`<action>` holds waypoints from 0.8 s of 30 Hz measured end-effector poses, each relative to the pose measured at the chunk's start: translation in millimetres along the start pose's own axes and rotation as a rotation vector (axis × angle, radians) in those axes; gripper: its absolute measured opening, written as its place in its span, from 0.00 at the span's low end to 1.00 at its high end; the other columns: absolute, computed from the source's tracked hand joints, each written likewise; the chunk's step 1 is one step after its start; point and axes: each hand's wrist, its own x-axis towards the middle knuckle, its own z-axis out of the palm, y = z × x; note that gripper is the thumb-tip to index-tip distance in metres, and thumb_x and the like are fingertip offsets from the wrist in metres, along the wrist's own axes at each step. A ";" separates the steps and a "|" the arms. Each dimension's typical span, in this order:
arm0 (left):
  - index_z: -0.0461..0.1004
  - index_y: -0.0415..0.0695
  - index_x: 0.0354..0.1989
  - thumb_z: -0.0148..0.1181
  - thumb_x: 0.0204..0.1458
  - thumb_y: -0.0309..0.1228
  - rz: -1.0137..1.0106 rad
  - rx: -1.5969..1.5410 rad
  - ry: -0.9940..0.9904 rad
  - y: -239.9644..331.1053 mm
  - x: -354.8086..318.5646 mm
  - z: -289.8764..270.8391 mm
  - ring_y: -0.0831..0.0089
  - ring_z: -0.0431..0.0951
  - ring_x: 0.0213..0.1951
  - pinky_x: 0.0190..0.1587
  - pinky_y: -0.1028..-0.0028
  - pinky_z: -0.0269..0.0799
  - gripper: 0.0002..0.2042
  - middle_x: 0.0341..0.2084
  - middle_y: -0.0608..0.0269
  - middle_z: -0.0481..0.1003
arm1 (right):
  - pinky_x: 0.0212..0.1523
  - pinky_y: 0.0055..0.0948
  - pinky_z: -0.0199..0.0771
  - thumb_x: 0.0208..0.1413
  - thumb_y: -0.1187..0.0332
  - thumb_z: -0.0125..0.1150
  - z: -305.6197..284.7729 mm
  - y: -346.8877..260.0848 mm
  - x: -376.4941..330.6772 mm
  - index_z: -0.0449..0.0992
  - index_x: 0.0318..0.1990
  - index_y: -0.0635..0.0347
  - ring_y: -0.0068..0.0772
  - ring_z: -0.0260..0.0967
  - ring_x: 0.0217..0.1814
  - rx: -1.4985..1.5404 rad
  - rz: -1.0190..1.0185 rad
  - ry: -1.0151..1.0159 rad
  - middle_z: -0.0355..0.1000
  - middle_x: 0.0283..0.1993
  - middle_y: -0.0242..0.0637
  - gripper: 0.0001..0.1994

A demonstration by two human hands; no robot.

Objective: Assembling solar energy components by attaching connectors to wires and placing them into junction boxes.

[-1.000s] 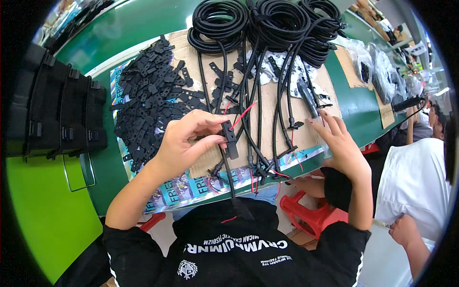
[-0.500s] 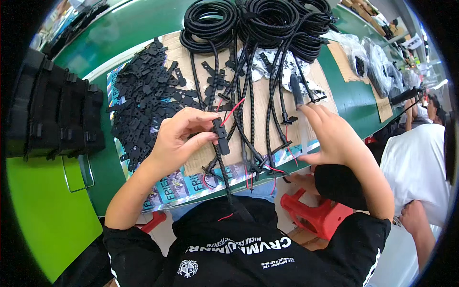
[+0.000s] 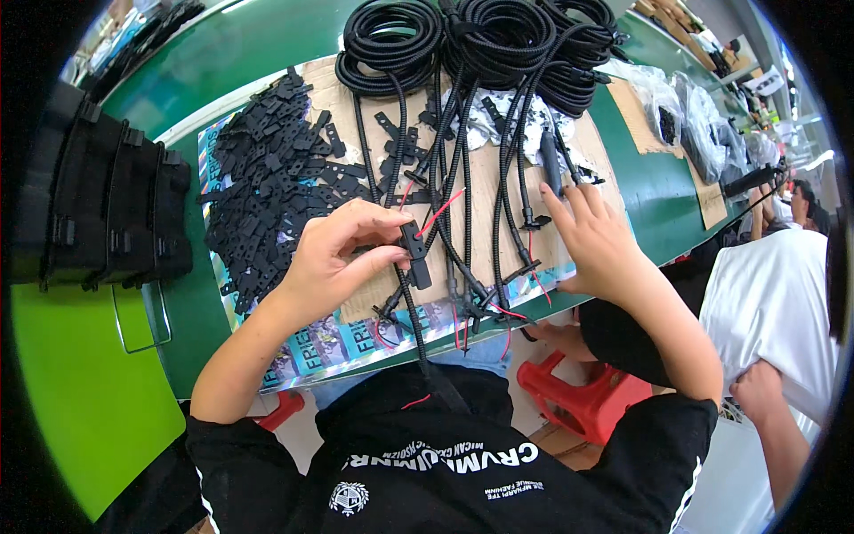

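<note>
My left hand [image 3: 349,254] is closed, its thumb and fingertips pinching a small black plastic piece [image 3: 414,254]. A thin red wire [image 3: 442,212] sticks up from the piece. My right hand [image 3: 598,238] is above the right side of the cardboard, fingers spread and nothing visible in its grasp. Close to its index fingertip lies a dark, slim tool that looks like a handle [image 3: 551,160]; whether they touch I cannot tell. Between my hands, several black corrugated tubes [image 3: 470,191] run toward me, ending in black fittings [image 3: 480,301] with red wires.
A heap of flat black plastic parts [image 3: 262,178] covers the cardboard's left side. Coiled black tubing [image 3: 503,40] stands at the back. Black cases [image 3: 107,196] stand at the far left. Plastic bags [image 3: 703,125] lie at the right, near another person in white [image 3: 769,311]. A red stool [image 3: 578,396] is below.
My right hand has shifted slightly left, and the dark tool beyond its fingertips has moved a little away from me. My left hand still holds the black piece, nearly in place.
</note>
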 end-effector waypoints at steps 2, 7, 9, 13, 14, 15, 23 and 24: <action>0.73 0.33 0.51 0.59 0.55 0.15 0.008 0.014 0.000 0.6 -0.3 0.1 0.71 0.82 0.39 0.47 0.73 0.79 0.15 0.41 0.58 0.76 | 0.64 0.44 0.64 0.25 0.58 0.83 -3.1 -2.8 10.0 0.57 0.64 0.66 0.56 0.59 0.64 -0.039 0.021 -0.089 0.63 0.58 0.54 0.55; 0.74 0.33 0.50 0.60 0.55 0.16 0.006 0.031 0.009 0.5 -1.5 -1.2 0.71 0.82 0.40 0.48 0.73 0.78 0.14 0.42 0.58 0.77 | 0.62 0.46 0.66 0.23 0.63 0.83 -2.7 3.2 14.0 0.58 0.63 0.66 0.58 0.60 0.63 0.066 0.031 -0.146 0.61 0.58 0.57 0.53; 0.75 0.33 0.50 0.61 0.54 0.17 0.021 0.064 0.015 -0.8 -1.2 -1.9 0.72 0.82 0.42 0.49 0.73 0.78 0.14 0.42 0.57 0.77 | 0.63 0.46 0.65 0.23 0.67 0.79 -1.8 8.9 5.7 0.57 0.64 0.65 0.60 0.60 0.63 0.150 0.019 -0.139 0.60 0.59 0.59 0.53; 0.75 0.35 0.50 0.63 0.54 0.18 0.014 0.088 0.013 -1.9 -1.9 -3.6 0.72 0.81 0.44 0.50 0.74 0.78 0.15 0.42 0.57 0.77 | 0.63 0.46 0.65 0.22 0.73 0.73 3.2 5.8 -12.5 0.55 0.66 0.63 0.62 0.59 0.62 0.408 -0.007 0.001 0.58 0.60 0.61 0.52; 0.76 0.35 0.50 0.63 0.54 0.18 0.019 0.101 0.012 -2.2 -1.8 -3.5 0.72 0.81 0.44 0.50 0.74 0.78 0.15 0.42 0.57 0.77 | 0.60 0.46 0.66 0.26 0.69 0.72 4.9 2.0 -15.8 0.54 0.67 0.64 0.61 0.60 0.61 0.339 -0.013 0.030 0.59 0.59 0.60 0.52; 0.76 0.35 0.50 0.63 0.54 0.18 0.025 0.099 0.014 -2.4 -1.9 -3.4 0.72 0.81 0.44 0.50 0.74 0.78 0.15 0.42 0.57 0.77 | 0.62 0.47 0.64 0.27 0.68 0.71 6.4 -2.2 -17.9 0.54 0.67 0.64 0.62 0.59 0.61 0.311 0.018 0.014 0.59 0.59 0.60 0.51; 0.76 0.35 0.50 0.63 0.53 0.18 0.015 0.097 0.010 -3.0 -1.6 -1.9 0.71 0.81 0.44 0.50 0.73 0.78 0.15 0.41 0.57 0.77 | 0.61 0.46 0.64 0.27 0.56 0.77 7.6 -11.9 -14.0 0.53 0.68 0.66 0.60 0.60 0.62 0.129 0.092 -0.062 0.60 0.58 0.57 0.56; 0.76 0.35 0.50 0.63 0.53 0.18 0.018 0.096 0.010 -2.9 -1.6 -1.7 0.71 0.81 0.44 0.50 0.73 0.78 0.15 0.41 0.57 0.77 | 0.60 0.46 0.64 0.26 0.55 0.78 6.5 -10.1 -14.2 0.53 0.68 0.65 0.60 0.60 0.61 0.132 0.075 -0.034 0.60 0.58 0.56 0.57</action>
